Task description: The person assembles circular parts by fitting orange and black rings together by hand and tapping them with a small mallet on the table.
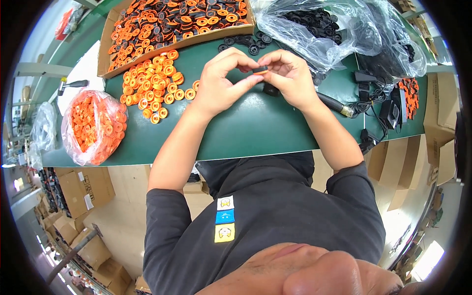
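Note:
Above the green table (236,132), my left hand (220,81) and my right hand (293,78) meet. Pinched between their fingertips is a small wheel (260,70), black on top with an orange underside. Thumbs and forefingers of both hands press on it. Just below my right fingers a dark object (270,89) rests on the table, mostly covered. A pile of loose orange wheels (153,83) lies left of my left hand. Several black wheel parts (253,43) sit beyond my hands.
A cardboard box (103,58) of black-and-orange wheels stands at the back. Clear bags hold orange wheels (92,129) at left and black parts (314,22) at right. Near my right forearm lie a black cylindrical tool (332,102) and cables (376,98). A hammer (73,84) is far left.

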A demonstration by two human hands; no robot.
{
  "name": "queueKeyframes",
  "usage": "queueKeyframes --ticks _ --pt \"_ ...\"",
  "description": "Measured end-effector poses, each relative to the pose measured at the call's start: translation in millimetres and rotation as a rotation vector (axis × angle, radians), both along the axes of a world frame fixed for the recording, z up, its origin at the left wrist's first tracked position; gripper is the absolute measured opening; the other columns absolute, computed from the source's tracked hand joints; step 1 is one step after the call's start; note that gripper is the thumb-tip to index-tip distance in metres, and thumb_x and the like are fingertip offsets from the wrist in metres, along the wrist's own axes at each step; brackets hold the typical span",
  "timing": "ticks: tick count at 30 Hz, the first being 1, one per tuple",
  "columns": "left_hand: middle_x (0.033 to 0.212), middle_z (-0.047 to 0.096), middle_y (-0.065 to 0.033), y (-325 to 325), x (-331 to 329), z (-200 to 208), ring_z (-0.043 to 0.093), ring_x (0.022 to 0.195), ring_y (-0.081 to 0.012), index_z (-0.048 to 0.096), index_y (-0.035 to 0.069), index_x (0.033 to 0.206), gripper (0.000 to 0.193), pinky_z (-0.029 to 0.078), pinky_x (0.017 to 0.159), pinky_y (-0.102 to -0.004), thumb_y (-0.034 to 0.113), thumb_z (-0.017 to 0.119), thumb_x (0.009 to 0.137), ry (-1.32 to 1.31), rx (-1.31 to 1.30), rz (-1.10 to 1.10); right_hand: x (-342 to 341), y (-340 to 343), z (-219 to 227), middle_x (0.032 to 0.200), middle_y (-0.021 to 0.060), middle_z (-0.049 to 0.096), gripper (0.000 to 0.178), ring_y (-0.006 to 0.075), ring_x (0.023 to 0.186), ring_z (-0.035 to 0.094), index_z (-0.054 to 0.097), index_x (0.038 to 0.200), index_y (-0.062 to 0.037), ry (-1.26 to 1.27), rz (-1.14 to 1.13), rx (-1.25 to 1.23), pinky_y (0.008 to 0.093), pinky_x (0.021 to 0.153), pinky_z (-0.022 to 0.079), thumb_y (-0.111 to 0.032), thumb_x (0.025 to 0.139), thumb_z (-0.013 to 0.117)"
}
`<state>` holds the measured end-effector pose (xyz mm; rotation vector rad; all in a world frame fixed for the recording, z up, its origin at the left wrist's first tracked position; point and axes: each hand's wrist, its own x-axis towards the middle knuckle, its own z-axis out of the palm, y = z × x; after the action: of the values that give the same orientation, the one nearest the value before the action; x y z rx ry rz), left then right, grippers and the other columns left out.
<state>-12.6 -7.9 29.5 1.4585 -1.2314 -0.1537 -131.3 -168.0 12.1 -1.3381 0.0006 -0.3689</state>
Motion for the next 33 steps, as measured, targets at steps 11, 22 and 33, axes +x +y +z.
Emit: queueKeyframes --ticks 11,22,33 --pt "0.094 0.064 -0.0084 -3 -6 -10 0.063 0.089 -0.0225 0.072 0.005 0.095 0.021 0.050 0.080 -0.0334 -0.001 0.074 0.075 -0.132 -0.010 0.164 -8 -14 -1 0.100 0.0052 0.066 0.028 0.0101 0.087 0.064 0.066 0.114 0.0016 0.091 -0.068 -0.261 0.0245 0.077 0.053 -0.001 0.087 0.070" --pt "0.086 0.066 -0.0065 -20 78 -3 0.066 0.080 -0.0168 0.069 0.001 0.104 0.020 0.055 0.077 -0.0288 0.008 0.074 0.086 0.103 0.057 0.577 -4 -23 4 0.090 0.0105 0.065 0.016 0.0215 0.080 0.066 0.069 0.099 0.0000 -0.038 -0.289 -0.736 0.0308 0.072 0.052 -0.004 0.083 0.070" --pt "0.102 0.066 -0.0135 55 13 4 0.064 0.098 -0.0326 0.071 0.007 0.105 0.027 0.050 0.087 -0.0433 0.023 0.074 0.083 -0.484 0.813 0.472 -2 -8 -4 0.121 0.0117 0.059 0.038 0.0318 0.115 0.054 0.068 0.117 -0.0085 -0.152 -0.107 -1.249 0.0434 0.102 0.042 -0.016 0.080 0.075"
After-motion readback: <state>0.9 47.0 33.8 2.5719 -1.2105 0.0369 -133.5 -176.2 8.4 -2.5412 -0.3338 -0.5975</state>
